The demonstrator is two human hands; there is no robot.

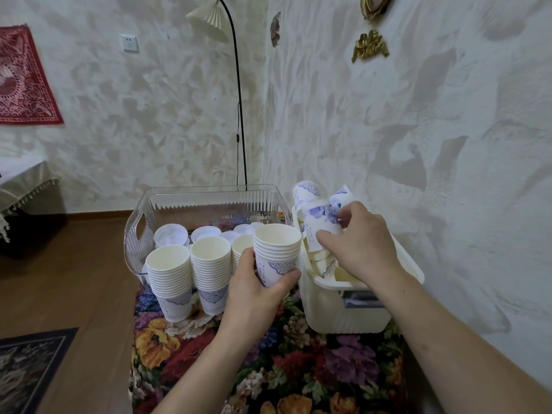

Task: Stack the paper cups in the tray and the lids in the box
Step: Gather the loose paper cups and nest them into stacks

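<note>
Head view: the left hand [259, 282] is wrapped round a short stack of white blue-patterned paper cups [277, 254], held just right of three more stacks on the floral cloth [298, 369]. The right hand [361, 240] pinches a jumbled cup [321, 222] in the cream plastic bin [337, 306]; white round lids [171, 234] sit in the clear ribbed plastic box [209, 201], far left.

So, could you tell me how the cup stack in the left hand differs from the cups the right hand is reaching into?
The held stack is upright, nested and neat in the left hand; the loose cups lie tilted and jumbled in the white bin under the right hand. The held stack shows open mouths; the loose cups show their sides. Both share the blue pattern.
</note>
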